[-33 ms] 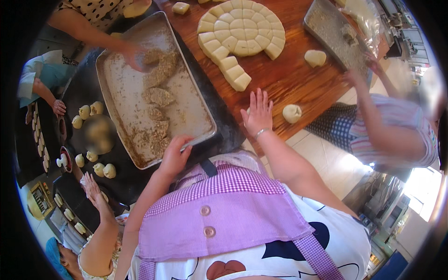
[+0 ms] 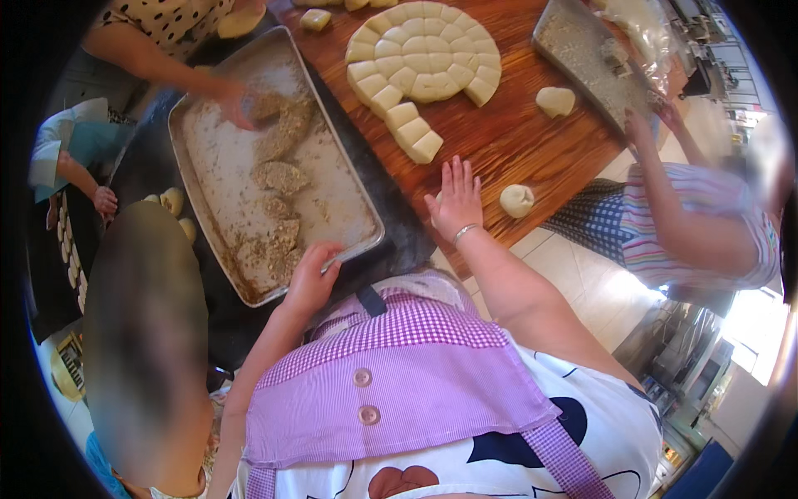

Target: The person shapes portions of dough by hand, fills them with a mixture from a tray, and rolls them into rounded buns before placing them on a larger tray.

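My left hand point(image 2: 314, 279) has its fingers curled over the near rim of a large metal tray point(image 2: 193, 200), thumb on the outside. Crumbly brown filling point(image 2: 281, 176) lies in clumps down the tray's middle. Flat on the wooden table point(image 2: 499, 150), my right hand point(image 2: 457, 202) has its fingers stretched out; anything under the palm is hidden. A round dough ball point(image 2: 517, 200) sits just right of it. Beyond my fingertips is a round slab of cut dough pieces point(image 2: 428, 54), with a short row trailing toward me.
A co-worker's hand point(image 2: 237, 104) reaches into the tray's far left. Another person at right holds a second tray point(image 2: 582, 71). A lone dough piece point(image 2: 555, 101) lies near it. At left, a blurred patch point(image 2: 150, 341) covers part of the dark table and most of its buns.
The blurred patch now covers buns and a person's arm at left. The right co-worker's near hand has moved onto the second tray's edge. My hands have kept their places.
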Available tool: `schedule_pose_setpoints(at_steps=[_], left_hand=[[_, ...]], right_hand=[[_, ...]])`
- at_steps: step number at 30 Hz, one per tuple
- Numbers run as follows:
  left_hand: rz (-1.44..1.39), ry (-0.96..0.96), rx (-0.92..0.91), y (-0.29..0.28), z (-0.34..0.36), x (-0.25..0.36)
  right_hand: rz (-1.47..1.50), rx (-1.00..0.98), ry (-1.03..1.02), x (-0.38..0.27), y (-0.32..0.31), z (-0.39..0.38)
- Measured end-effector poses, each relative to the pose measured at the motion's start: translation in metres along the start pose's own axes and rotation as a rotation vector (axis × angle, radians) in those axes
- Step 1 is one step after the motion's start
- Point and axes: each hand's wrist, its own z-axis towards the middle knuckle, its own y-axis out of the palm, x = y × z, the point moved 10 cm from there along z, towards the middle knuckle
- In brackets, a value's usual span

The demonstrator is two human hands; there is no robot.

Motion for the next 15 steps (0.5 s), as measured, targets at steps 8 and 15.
schedule_pose_setpoints(at_steps=[8,15], left_hand=[[0.078,0.033,-0.006,-0.003,0.004,0.0],[-0.158,-0.022,0.073,-0.002,0.0,-0.022]], right_hand=[[0.084,-0.113,0.002,0.007,-0.008,-0.002],[0.576,0.299,0.521,0.087,0.01,-0.061]])
